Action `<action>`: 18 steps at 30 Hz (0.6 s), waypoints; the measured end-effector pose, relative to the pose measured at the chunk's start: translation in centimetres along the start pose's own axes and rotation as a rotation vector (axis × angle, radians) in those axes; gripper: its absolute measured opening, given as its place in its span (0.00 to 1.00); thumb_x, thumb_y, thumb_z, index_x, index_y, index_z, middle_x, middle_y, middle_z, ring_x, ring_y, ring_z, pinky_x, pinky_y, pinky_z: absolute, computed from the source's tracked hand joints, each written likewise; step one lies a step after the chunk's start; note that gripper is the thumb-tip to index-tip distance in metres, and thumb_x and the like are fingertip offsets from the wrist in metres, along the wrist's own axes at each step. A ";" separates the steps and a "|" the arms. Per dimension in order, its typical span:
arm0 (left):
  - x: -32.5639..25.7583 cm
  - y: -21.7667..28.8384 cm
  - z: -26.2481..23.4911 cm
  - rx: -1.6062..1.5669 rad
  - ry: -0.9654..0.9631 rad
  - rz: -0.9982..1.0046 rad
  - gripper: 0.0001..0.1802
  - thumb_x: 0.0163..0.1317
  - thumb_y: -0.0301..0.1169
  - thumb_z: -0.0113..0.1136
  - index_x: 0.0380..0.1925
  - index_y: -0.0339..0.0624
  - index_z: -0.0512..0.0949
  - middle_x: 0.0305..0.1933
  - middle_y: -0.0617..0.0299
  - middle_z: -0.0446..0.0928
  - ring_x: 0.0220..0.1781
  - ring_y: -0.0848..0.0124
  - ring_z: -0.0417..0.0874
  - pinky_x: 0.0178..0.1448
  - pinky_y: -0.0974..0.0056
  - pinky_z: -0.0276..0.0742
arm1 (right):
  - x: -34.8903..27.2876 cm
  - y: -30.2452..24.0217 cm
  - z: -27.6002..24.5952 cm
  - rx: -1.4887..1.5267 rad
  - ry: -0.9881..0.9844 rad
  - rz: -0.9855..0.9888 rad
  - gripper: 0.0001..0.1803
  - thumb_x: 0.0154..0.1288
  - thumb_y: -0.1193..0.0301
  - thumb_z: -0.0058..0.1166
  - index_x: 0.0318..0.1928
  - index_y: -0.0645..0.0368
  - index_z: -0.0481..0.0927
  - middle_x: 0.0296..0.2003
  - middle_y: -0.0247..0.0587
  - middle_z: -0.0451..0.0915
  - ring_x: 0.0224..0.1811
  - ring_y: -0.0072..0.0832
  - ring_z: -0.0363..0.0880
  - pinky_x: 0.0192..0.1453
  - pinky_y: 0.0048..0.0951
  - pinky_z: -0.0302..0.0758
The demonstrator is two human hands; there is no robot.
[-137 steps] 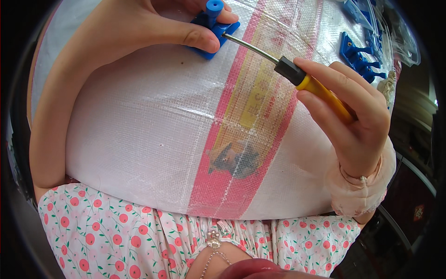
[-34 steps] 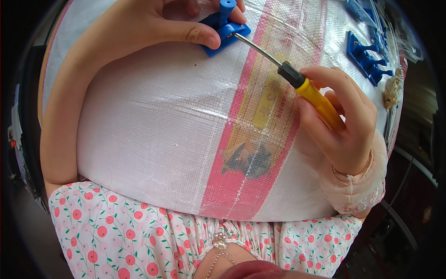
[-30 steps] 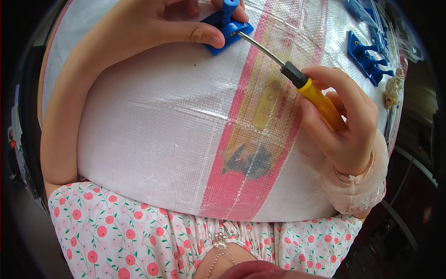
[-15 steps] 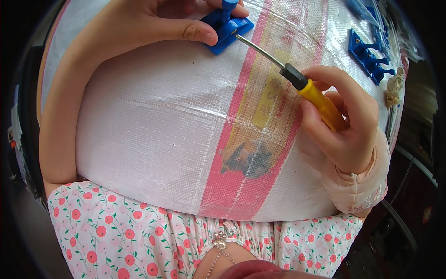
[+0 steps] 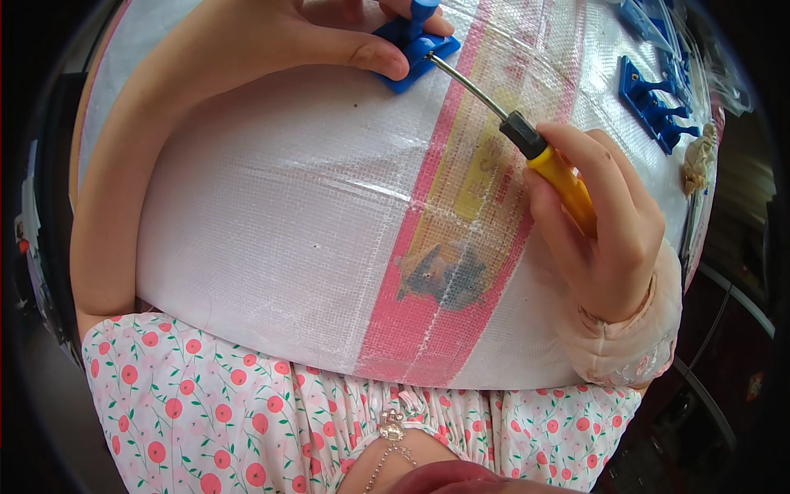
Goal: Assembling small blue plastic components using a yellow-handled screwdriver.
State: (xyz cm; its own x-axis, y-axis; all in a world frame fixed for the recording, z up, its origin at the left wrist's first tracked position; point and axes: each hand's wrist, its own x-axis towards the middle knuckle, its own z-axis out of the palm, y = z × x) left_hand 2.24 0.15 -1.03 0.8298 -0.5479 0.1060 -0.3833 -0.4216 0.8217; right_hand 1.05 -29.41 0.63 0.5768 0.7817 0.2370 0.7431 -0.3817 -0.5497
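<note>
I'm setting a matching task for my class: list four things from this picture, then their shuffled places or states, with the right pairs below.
Things
1. Left hand
2. Right hand
3. Screwdriver
4. Three-pronged blue piece

Places and states
A. Lies toward the picture's upper right, in neither hand
B. Holds a yellow handle
C. Has its thumb on the held blue piece
D. Its metal tip is at the held blue piece

Pairs
1-C, 2-B, 3-D, 4-A
</note>
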 end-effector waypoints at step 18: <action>-0.2 1.9 1.4 0.077 0.070 -0.104 0.19 0.49 0.33 0.77 0.42 0.42 0.87 0.38 0.58 0.82 0.40 0.68 0.80 0.43 0.67 0.77 | 0.4 2.1 -1.9 0.509 -0.205 0.278 0.18 0.65 0.82 0.58 0.56 0.67 0.78 0.36 0.36 0.81 0.19 0.07 0.66 0.21 0.10 0.57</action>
State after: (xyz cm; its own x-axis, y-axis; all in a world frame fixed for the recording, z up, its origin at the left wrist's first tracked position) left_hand 0.76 -1.51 -0.25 0.8919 -0.4478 0.0632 -0.3215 -0.5295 0.7850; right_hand 3.43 -30.85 1.12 0.6111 0.7851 -0.1012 0.2896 -0.3407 -0.8944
